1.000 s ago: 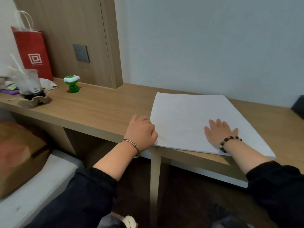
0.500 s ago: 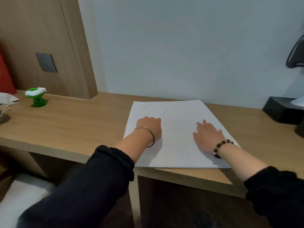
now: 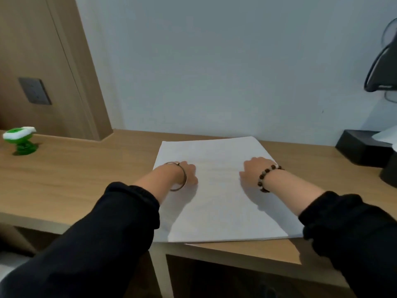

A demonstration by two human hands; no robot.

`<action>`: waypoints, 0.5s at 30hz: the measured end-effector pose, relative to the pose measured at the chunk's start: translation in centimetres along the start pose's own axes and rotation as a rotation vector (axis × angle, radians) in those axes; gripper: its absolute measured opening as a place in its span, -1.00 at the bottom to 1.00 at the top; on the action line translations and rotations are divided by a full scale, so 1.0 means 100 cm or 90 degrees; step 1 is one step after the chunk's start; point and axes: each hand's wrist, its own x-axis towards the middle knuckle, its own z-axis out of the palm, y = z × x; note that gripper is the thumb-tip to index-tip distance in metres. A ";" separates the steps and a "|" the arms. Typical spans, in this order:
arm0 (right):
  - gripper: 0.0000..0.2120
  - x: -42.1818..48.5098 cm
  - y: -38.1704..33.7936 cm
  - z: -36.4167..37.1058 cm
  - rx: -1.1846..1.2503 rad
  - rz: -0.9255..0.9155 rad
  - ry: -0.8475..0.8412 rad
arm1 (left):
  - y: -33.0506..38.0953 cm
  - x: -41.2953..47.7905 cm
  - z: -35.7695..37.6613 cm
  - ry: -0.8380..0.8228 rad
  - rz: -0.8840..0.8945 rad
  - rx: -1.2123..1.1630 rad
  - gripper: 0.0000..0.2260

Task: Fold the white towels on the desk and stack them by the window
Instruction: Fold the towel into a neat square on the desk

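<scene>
A flat white towel [image 3: 217, 207] lies spread on the wooden desk [image 3: 75, 181], its near edge at the desk's front edge. Both my hands rest on its far half. My left hand [image 3: 188, 174], with a metal bangle at the wrist, presses down near the towel's left edge. My right hand [image 3: 254, 168], with a bead bracelet, lies palm down near the right edge. The fingers of both point away from me and are mostly hidden behind the backs of the hands. Neither hand holds a fold of cloth.
A small green and white toy [image 3: 20, 140] stands on the desk at far left. A black box [image 3: 363, 147] sits at the right with a white sheet on it. A grey wall socket [image 3: 35, 91] is on the wooden panel. A black object [image 3: 384, 67] hangs at upper right.
The view has swung right and closer. My left hand moved from the towel's near left corner onto the towel, and both hands have slid toward its far edge.
</scene>
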 end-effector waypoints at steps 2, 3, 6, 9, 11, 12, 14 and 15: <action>-0.59 0.018 -0.015 0.001 0.025 -0.072 0.013 | 0.006 0.014 -0.007 0.013 0.017 -0.008 -0.55; -0.57 0.028 -0.020 0.004 0.023 -0.108 0.007 | 0.009 0.020 -0.009 0.021 0.019 -0.006 -0.54; -0.50 0.056 -0.028 0.015 0.030 -0.137 -0.016 | 0.016 0.041 -0.008 0.044 0.001 -0.009 -0.59; -0.46 0.086 -0.030 0.019 0.077 -0.129 -0.009 | 0.020 0.062 -0.008 0.067 -0.029 -0.047 -0.54; -0.43 0.104 -0.031 0.023 0.093 -0.118 -0.027 | 0.022 0.074 -0.008 0.091 -0.032 -0.050 -0.51; -0.43 0.112 -0.028 0.025 0.103 -0.112 -0.033 | 0.020 0.078 -0.007 0.104 -0.027 -0.045 -0.51; -0.45 0.123 -0.015 0.033 0.121 -0.095 -0.007 | 0.011 0.087 -0.003 0.130 -0.015 -0.040 -0.49; -0.47 0.127 -0.003 0.038 0.127 -0.075 0.016 | 0.003 0.091 0.000 0.138 -0.015 -0.042 -0.48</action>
